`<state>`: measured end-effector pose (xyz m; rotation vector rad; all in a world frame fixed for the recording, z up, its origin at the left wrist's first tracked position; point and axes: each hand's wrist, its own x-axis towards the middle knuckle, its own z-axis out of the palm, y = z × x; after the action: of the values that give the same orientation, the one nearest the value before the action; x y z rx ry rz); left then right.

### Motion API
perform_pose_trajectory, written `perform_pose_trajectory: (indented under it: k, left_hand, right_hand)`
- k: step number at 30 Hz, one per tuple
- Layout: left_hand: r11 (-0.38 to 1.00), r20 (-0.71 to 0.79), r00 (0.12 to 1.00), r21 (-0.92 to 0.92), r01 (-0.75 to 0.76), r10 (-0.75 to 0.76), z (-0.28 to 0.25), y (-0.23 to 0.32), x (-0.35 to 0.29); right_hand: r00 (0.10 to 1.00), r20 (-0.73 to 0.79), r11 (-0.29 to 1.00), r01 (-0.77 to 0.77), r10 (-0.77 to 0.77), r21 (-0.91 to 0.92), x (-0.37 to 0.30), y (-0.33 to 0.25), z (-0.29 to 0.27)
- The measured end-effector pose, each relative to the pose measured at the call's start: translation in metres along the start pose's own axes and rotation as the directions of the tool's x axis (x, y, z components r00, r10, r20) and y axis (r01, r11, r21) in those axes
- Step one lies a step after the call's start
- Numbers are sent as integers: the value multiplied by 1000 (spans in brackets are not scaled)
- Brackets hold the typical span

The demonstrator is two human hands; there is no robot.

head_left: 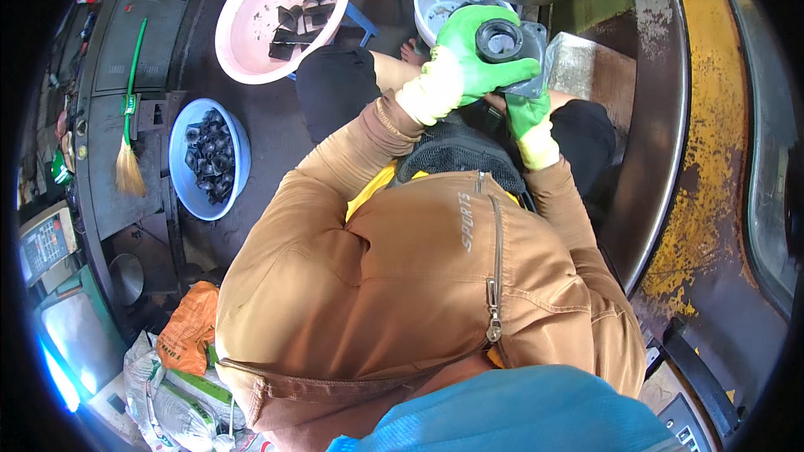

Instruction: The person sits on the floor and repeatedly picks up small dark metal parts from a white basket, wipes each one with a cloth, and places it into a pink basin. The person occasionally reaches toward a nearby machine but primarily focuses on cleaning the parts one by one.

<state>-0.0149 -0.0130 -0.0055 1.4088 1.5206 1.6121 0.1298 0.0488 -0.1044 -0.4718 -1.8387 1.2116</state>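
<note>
The left hand (pixel 461 63), in a green glove, is curled around a black ring-shaped part (pixel 500 39) and holds it tight. The ring sits at about one o'clock in the picture, on top of a gray metal piece (pixel 536 63). The right hand (pixel 529 117), also in a green glove, is under the gray metal piece and holds it up from below; how far its fingers close I cannot tell. A pink tub (pixel 251 25) with dark parts is at eleven o'clock. A blue tub (pixel 180 159) full of black parts is at nine o'clock, near a broom (pixel 130 117).
</note>
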Motion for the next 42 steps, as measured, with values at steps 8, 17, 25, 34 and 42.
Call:
perform_pose_trajectory:
  k: [8, 17, 25, 34, 42]
  left_hand:
    - [992, -47, 991, 20, -123, 123, 18, 11, -14]
    - [985, 228, 959, -92, -149, 167, -7, 28, -7]
    - [947, 767, 630, -281, 153, 126, -20, 27, 9]
    - [944, 555, 808, 114, -310, 198, -40, 48, 47]
    - [946, 19, 968, -218, -240, 250, 19, 27, 0]
  right_hand:
    - [979, -156, 966, -94, 134, 239, 30, -74, 12]
    - [878, 244, 714, -478, 413, 512, 17, -93, -17]
    - [673, 642, 864, -503, 368, 32, 11, -74, -47]
    - [960, 269, 984, -35, 81, -174, 44, -73, -35]
    - [973, -97, 750, -98, 212, 654, 37, -74, 7]
